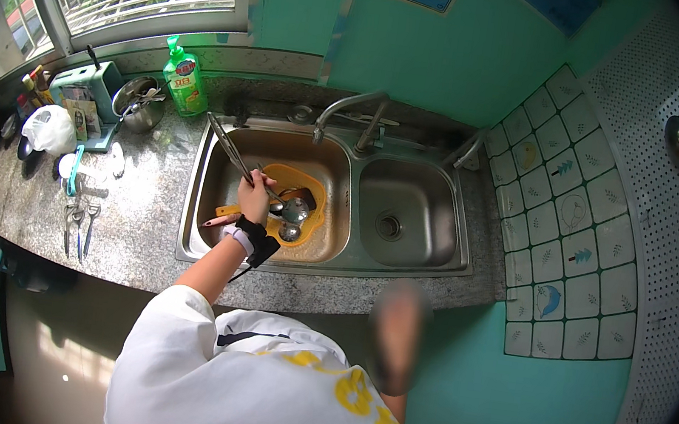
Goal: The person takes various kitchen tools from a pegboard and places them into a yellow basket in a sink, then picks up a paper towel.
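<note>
My left hand [255, 199] is over the left bowl of the steel double sink [214, 183], with its fingers closed around the long metal handle of a kitchen utensil [229, 145]. That handle slants up to the left; its lower end leads toward a ladle bowl [295, 210]. Beneath lies a yellow plastic basin [316, 178] holding a second round metal ladle head [289, 232] and a dark brown item. A pink handle [220, 220] and a yellow handle [227, 209] stick out at the left. My right hand [401, 316] is blurred near the counter's front edge.
A curved faucet [346, 109] rises behind the sink, beside the right bowl [410, 215]. Green dish soap [186, 79], a steel pot with utensils [138, 105], a white plastic bag [50, 129] and several forks [78, 222] stand or lie on the left counter [140, 211].
</note>
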`<control>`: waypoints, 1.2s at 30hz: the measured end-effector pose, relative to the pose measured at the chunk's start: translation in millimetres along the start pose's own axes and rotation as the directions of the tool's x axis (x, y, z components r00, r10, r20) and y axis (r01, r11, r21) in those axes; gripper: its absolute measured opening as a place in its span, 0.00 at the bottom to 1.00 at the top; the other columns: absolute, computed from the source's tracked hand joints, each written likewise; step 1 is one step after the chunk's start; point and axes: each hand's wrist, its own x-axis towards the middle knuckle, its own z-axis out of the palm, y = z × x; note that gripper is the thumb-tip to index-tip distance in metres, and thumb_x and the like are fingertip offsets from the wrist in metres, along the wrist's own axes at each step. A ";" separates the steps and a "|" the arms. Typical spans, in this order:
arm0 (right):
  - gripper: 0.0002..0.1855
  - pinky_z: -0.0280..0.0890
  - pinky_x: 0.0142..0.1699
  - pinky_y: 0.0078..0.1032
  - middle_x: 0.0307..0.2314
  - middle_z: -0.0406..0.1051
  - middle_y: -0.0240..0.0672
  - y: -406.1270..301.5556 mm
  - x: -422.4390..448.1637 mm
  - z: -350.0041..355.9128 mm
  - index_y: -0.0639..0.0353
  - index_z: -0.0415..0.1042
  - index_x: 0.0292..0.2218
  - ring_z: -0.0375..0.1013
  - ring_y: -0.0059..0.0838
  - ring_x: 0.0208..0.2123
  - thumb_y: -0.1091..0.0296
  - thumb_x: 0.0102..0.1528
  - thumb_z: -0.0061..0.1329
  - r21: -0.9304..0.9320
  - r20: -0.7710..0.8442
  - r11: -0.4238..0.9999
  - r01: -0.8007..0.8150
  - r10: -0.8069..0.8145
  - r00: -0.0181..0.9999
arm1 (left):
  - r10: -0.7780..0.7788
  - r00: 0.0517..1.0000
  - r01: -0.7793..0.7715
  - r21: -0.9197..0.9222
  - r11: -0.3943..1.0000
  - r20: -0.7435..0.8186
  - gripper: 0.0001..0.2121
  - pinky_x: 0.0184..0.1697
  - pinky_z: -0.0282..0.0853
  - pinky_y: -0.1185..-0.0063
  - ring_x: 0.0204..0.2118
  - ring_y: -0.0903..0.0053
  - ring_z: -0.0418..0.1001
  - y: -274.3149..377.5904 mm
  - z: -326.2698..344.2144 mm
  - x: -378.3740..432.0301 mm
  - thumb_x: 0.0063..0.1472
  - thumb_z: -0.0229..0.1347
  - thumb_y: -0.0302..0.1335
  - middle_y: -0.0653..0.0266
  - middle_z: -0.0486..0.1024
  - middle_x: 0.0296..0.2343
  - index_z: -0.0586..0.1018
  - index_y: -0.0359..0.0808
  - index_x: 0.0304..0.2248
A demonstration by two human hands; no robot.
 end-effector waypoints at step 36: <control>0.11 0.59 0.22 0.16 0.14 0.65 0.27 18.8 -100.7 -98.0 0.61 0.68 0.30 0.63 0.15 0.16 0.62 0.54 0.41 0.439 -0.513 0.786 -0.435 0.617 0.597 | -0.299 0.730 0.339 0.055 0.939 0.615 0.16 0.36 0.63 0.75 0.32 0.74 0.68 1.6 135.7 -71.0 0.60 0.38 0.40 0.61 0.71 0.29 0.68 0.35 0.32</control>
